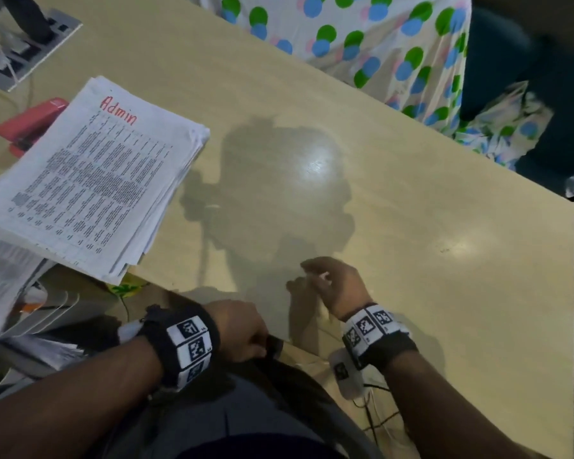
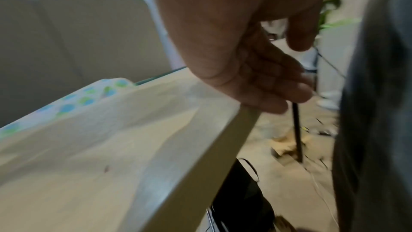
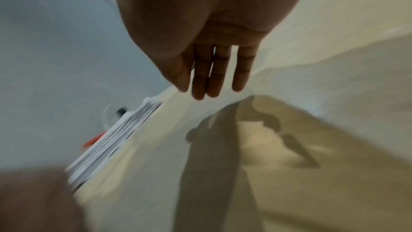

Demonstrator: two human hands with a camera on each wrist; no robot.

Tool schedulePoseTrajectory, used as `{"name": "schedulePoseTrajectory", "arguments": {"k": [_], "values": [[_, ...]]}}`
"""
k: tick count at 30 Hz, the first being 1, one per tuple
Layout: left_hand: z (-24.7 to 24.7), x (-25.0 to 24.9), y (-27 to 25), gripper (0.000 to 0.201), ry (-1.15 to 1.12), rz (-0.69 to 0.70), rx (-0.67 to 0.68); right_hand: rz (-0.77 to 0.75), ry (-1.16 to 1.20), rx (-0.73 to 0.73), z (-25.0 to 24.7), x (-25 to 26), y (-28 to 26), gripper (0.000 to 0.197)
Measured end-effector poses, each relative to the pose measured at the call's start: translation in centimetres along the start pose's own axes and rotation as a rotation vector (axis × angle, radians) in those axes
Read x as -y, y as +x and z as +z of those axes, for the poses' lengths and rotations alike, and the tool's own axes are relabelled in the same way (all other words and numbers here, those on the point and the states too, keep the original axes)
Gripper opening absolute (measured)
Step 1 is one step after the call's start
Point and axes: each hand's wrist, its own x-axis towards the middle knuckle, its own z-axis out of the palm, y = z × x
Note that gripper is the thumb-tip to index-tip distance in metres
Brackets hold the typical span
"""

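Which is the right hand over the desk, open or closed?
Open: the right hand shows straight fingers side by side in the right wrist view, and they hold nothing.

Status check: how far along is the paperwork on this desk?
Done: nothing visible; the Admin paper stack lies untouched at the left of the desk, red stapler beside it. In hand: nothing; right hand open over the desk, left hand at its near edge. Left: apparently everything.

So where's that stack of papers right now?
In the head view the stack of papers lies on the left side of the table, next to a red stapler.
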Motion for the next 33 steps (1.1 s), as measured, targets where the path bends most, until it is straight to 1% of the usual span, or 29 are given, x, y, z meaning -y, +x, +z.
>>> {"name": "schedulePoseTrajectory", "arguments": {"k": [1,2,3,4,5,6,7,8,9,11,13,14,15,16,17,18,19,20,21,23,24,25,26,27,29,30,32,33], "values": [[0.2,-0.1,-0.2,0.027,0.019,-0.002,0.06,0.069,0.036,-0.116,-0.7,-1.1,-0.1,0.023],[0.2,0.1,-0.6,0.026,0.008,0.011,0.064,0.13,0.036,-0.247,-1.6,-2.5,-0.3,0.022],[0.0,0.3,-0.9,0.025,-0.044,0.027,0.019,0.192,0.001,-0.368,-2.4,-4.1,-0.5,0.022],[-0.3,0.6,-1.0,0.024,-0.114,0.044,-0.071,0.276,-0.046,-0.448,-3.0,-5.7,-0.7,0.023],[-0.8,1.0,-0.9,0.023,-0.183,0.053,-0.181,0.39,-0.089,-0.474,-3.5,-7.1,-1.0,0.026],[-1.2,1.5,-0.6,0.019,-0.245,0.048,-0.291,0.52,-0.121,-0.462,-3.5,-8.2,-1.2,0.029],[-1.4,2.1,-0.1,0.016,-0.289,0.036,-0.399,0.618,-0.132,-0.436,-3.2,-8.6,-1.3,0.03],[-1.6,2.7,0.3,0.013,-0.299,0.017,-0.492,0.653,-0.123,-0.413,-2.4,-8.3,-1.3,0.029],[-1.5,3.5,0.7,0.012,-0.281,-0.006,-0.556,0.614,-0.121,-0.396,-1.4,-7.4,-1.1,0.027],[-1.5,4.9,0.6,0.011,-0.21,-0.043,-0.664,0.408,-0.134,-0.325,1.6,-4.4,-0.7,0.025],[-1.3,6.0,0.1,0.014,-0.149,-0.052,-0.83,0.202,-0.17,-0.146,5.3,-0.9,-0.7,0.02],[-1.1,6.4,-0.3,0.018,-0.125,-0.077,-0.886,0.101,-0.176,-0.056,7.0,0.9,-1.0,0.018],[-0.8,6.9,-0.5,0.025,-0.103,-0.128,-0.895,-0.007,-0.17,0.041,8.4,2.5,-1.4,0.017],[-0.2,7.3,-0.7,0.033,-0.093,-0.202,-0.858,-0.107,-0.152,0.145,9.6,3.8,-1.7,0.018],[0.4,7.5,-1.1,0.04,-0.115,-0.265,-0.804,-0.167,-0.116,0.255,10.2,5.1,-1.9,0.02],[1.1,7.6,-1.6,0.047,-0.153,-0.305,-0.761,-0.198,-0.083,0.332,10.5,5.8,-1.8,0.023],[1.8,7.6,-2.1,0.052,-0.185,-0.318,-0.74,-0.219,-0.068,0.361,10.4,6.4,-1.6,0.025],[2.4,7.4,-2.7,0.054,-0.196,-0.317,-0.738,-0.233,-0.07,0.356,10.1,6.7,-1.1,0.026],[2.9,7.1,-3.2,0.051,-0.198,-0.311,-0.746,-0.231,-0.079,0.326,9.7,6.8,-0.7,0.027],[3.3,6.4,-4.1,0.035,-0.185,-0.322,-0.775,-0.201,-0.131,0.221,8.8,6.2,0.3,0.025],[3.1,5.9,-4.7,0.026,-0.193,-0.345,-0.757,-0.216,-0.184,0.138,8.5,5.9,0.7,0.024],[2.8,5.5,-5.1,0.021,-0.206,-0.376,-0.726,-0.243,-0.249,0.067,8.2,5.5,0.8,0.025],[2.6,5.1,-5.5,0.02,-0.212,-0.417,-0.685,-0.262,-0.319,0.038,8.0,5.3,0.8,0.028],[2.3,4.7,-5.8,0.019,-0.217,-0.461,-0.64,-0.275,-0.386,0.065,7.9,5.5,0.5,0.031],[1.7,4.3,-6.3,0.018,-0.239,-0.49,-0.599,-0.343,-0.464,0.22,8.2,5.7,-0.2,0.033],[1.5,4.3,-6.4,0.017,-0.258,-0.461,-0.614,-0.399,-0.482,0.31,8.6,5.7,-0.4,0.034],[1.3,4.3,-6.3,0.016,-0.257,-0.338,-0.663,-0.496,-0.513,0.49,9.5,6.0,-0.9,0.034],[1.3,4.5,-6.0,0.015,-0.26,-0.275,-0.686,-0.494,-0.492,0.593,9.9,6.3,-1.0,0.032]]}}
